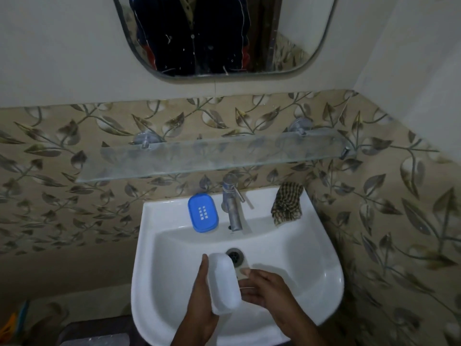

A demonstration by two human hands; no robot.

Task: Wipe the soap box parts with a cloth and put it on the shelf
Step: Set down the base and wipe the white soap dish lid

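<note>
Over the white sink basin (311, 265), my left hand (200, 303) holds a white oval soap box part (224, 283) from its left side. My right hand (267, 290) touches the same part from the right, fingers curled against its edge. A blue soap box part (203, 212) with small drain holes lies on the sink's back rim, left of the tap. A checked brown cloth (287, 204) lies bunched at the rim's back right corner. The glass shelf (214, 156) is mounted on the tiled wall above the sink and carries nothing.
A metal tap (230, 201) stands at the middle of the back rim, under the shelf's front edge. The drain (235, 255) sits just beyond the white part. A mirror (224, 36) hangs above. A corner wall closes in on the right.
</note>
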